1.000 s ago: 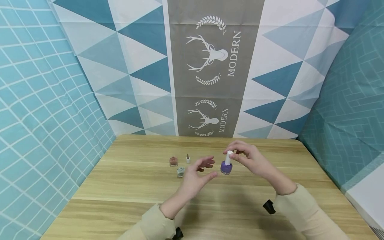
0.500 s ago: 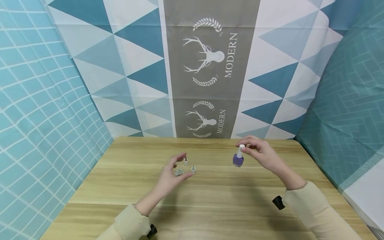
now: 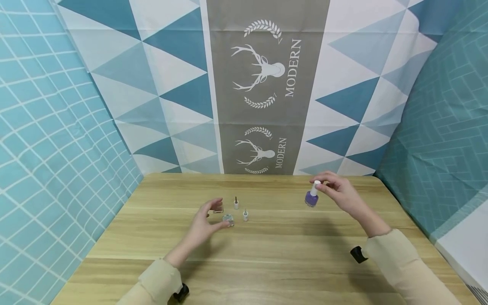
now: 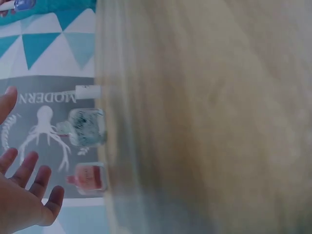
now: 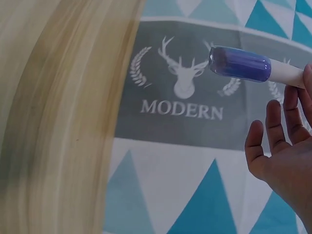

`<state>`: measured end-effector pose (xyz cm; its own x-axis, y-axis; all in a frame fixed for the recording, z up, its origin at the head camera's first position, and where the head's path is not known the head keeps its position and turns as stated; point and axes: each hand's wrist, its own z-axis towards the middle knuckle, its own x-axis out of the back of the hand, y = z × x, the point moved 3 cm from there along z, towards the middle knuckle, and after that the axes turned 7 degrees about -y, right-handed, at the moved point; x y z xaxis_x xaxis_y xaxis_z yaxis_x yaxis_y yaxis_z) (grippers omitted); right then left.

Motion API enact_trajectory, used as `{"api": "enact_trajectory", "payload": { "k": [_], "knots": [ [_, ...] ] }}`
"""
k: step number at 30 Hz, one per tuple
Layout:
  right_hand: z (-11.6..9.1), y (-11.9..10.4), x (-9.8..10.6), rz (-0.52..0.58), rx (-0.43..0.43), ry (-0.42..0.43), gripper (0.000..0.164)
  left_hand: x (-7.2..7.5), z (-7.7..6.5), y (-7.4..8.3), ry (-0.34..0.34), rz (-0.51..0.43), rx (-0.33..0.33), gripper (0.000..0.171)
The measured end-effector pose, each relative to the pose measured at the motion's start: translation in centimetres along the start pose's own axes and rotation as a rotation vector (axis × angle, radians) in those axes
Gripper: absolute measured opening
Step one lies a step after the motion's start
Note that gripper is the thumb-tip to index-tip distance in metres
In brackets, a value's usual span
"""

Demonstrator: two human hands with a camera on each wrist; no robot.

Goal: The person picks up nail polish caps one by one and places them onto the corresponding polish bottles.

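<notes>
My right grip (image 3: pixel 340 195) is pinching a purple bottle (image 3: pixel 311 199) while my left grip (image 3: pixel 203 223), spread apart, is hanging near a clear bottle (image 3: pixel 228 218).

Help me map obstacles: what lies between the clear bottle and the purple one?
The head view shows the rightmost white brush cap, then bare tabletop toward the purple bottle.

This looks like an indoor table nook screened with fabric; whether in a home or a studio cannot be told. A wood-grain tabletop (image 3: pixel 274 267) meets a creased backdrop (image 3: pixel 263 114) printed "MODERN", between a wavy blue grid sheet (image 3: pixel 57 127) and a teal brick-patterned one (image 3: pixel 434 148).
</notes>
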<state>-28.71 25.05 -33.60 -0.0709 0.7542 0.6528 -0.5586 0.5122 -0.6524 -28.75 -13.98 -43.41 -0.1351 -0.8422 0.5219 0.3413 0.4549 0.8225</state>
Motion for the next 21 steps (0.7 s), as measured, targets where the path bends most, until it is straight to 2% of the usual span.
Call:
{"api": "enact_trajectory", "payload": {
  "k": [6,10,14,21],
  "knots": [
    [-0.2,2.1,0.0,-0.016,-0.076,0.034,0.023,-0.4,0.5,-1.5,-0.056,0.029,0.055,0.074],
    [-0.4,3.4,-0.2,-0.005,-0.144,0.053,0.027,-0.7,0.7,-2.0,-0.085,0.011,0.109,0.075],
    [-0.4,4.8,-0.7,0.000,-0.208,0.072,0.032,-0.9,0.8,-2.5,-0.109,-0.037,0.165,0.076],
    [-0.4,7.1,-1.4,0.036,-0.258,0.080,0.039,-1.4,1.0,-3.0,-0.128,-0.133,0.260,0.074]
  ]
}}
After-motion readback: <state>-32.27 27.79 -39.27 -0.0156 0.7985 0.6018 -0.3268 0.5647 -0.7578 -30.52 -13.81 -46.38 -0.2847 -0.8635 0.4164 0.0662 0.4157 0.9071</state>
